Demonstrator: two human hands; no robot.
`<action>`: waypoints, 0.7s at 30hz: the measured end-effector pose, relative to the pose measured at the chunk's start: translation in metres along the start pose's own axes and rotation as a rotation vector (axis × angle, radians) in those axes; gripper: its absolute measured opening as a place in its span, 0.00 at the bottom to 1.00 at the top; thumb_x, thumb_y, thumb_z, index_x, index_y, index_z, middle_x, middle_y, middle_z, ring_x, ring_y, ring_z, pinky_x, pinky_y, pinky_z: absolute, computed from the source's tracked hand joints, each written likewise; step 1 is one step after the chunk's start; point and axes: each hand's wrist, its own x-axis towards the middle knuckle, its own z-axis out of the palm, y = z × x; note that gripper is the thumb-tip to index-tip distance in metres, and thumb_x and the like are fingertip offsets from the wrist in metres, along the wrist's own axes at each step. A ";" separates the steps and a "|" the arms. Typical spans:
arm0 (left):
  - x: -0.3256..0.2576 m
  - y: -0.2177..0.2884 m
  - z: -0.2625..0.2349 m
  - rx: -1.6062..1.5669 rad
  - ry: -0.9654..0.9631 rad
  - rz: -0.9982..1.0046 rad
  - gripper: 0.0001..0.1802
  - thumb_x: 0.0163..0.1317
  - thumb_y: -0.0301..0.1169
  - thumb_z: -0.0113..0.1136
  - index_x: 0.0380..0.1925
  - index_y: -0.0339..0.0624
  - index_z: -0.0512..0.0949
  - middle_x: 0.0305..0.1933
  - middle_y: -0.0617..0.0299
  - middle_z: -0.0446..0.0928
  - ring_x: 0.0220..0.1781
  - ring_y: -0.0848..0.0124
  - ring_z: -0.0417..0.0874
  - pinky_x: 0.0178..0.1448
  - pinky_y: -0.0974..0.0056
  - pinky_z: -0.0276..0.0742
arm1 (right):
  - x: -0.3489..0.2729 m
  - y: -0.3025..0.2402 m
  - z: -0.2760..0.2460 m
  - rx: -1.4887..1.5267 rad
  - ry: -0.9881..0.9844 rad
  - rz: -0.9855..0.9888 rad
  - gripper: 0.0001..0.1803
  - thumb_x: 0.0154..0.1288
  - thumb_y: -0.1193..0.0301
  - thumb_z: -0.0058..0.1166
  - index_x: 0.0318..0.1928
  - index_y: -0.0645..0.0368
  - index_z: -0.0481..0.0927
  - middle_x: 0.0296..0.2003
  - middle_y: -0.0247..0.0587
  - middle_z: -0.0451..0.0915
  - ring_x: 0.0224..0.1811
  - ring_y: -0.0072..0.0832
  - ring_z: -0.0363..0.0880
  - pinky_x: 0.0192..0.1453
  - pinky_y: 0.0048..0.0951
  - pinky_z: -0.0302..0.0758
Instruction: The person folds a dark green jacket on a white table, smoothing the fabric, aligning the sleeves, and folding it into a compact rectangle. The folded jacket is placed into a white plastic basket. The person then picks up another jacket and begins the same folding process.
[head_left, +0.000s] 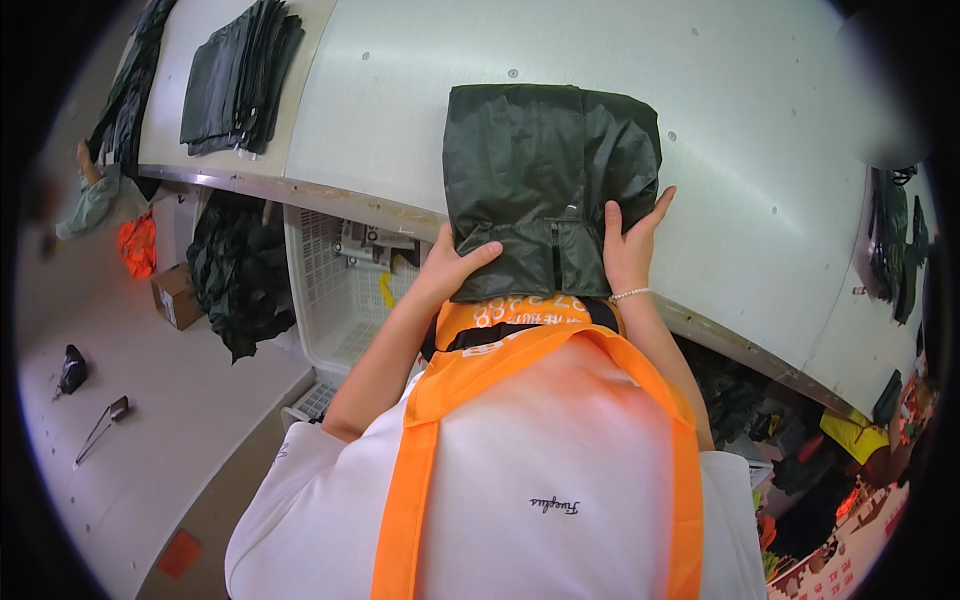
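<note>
A folded dark green garment (515, 160), made of thin shiny fabric, lies over the near edge of the table in front of me. Its lower part, with a seam and a flap, hangs toward my orange apron (560, 318). My left hand (455, 268) grips its lower left side, thumb on top and the fingers hidden beneath. On the opposite side my right hand (632, 245), with a beaded bracelet on the wrist, holds the edge; its thumb lies on the fabric and one finger points outward.
A stack of folded dark green garments (235, 80) lies at the table's far left. Under the edge stand a white plastic basket (330, 330) and a heap of dark fabric (240, 265). Left of these are a cardboard box (177, 297) and another person's arm (92, 190). More dark pieces (890, 235) lie at right.
</note>
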 end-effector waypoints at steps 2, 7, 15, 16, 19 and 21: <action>-0.005 0.000 0.000 0.063 0.019 0.013 0.47 0.43 0.43 0.75 0.56 0.27 0.61 0.53 0.45 0.73 0.55 0.62 0.74 0.59 0.62 0.70 | -0.005 -0.001 -0.001 -0.049 -0.015 -0.073 0.61 0.56 0.56 0.63 0.69 0.66 0.27 0.69 0.67 0.42 0.72 0.51 0.47 0.72 0.35 0.49; -0.004 -0.012 -0.002 0.153 0.037 0.089 0.48 0.41 0.44 0.76 0.55 0.24 0.61 0.53 0.44 0.72 0.56 0.60 0.74 0.59 0.61 0.69 | -0.015 -0.025 -0.002 -0.061 -0.055 -0.103 0.69 0.47 0.54 0.70 0.69 0.64 0.26 0.68 0.69 0.42 0.71 0.51 0.49 0.71 0.36 0.51; 0.011 -0.018 -0.009 0.161 -0.006 0.144 0.48 0.39 0.42 0.77 0.54 0.24 0.61 0.52 0.44 0.72 0.55 0.60 0.74 0.59 0.61 0.70 | -0.019 -0.038 -0.003 -0.058 -0.096 0.056 0.68 0.45 0.55 0.72 0.70 0.62 0.30 0.66 0.69 0.51 0.67 0.51 0.59 0.66 0.36 0.61; 0.016 -0.021 -0.009 0.153 -0.013 0.171 0.48 0.39 0.42 0.78 0.54 0.24 0.61 0.52 0.44 0.73 0.55 0.60 0.75 0.59 0.61 0.70 | -0.019 -0.040 -0.003 -0.042 -0.106 0.095 0.68 0.45 0.55 0.72 0.70 0.62 0.31 0.66 0.69 0.51 0.67 0.51 0.59 0.66 0.36 0.61; 0.025 -0.014 -0.004 0.162 -0.036 0.207 0.47 0.39 0.40 0.78 0.53 0.24 0.62 0.52 0.44 0.73 0.55 0.61 0.75 0.59 0.61 0.70 | -0.021 -0.033 -0.001 -0.048 -0.026 0.083 0.66 0.45 0.56 0.72 0.69 0.64 0.33 0.65 0.66 0.54 0.66 0.48 0.60 0.67 0.35 0.61; 0.033 -0.009 0.002 0.191 -0.053 0.172 0.46 0.39 0.39 0.78 0.53 0.24 0.62 0.51 0.44 0.73 0.54 0.61 0.75 0.58 0.61 0.70 | -0.019 -0.024 -0.001 0.011 0.031 0.048 0.65 0.44 0.57 0.73 0.69 0.67 0.35 0.64 0.64 0.55 0.66 0.46 0.60 0.67 0.34 0.60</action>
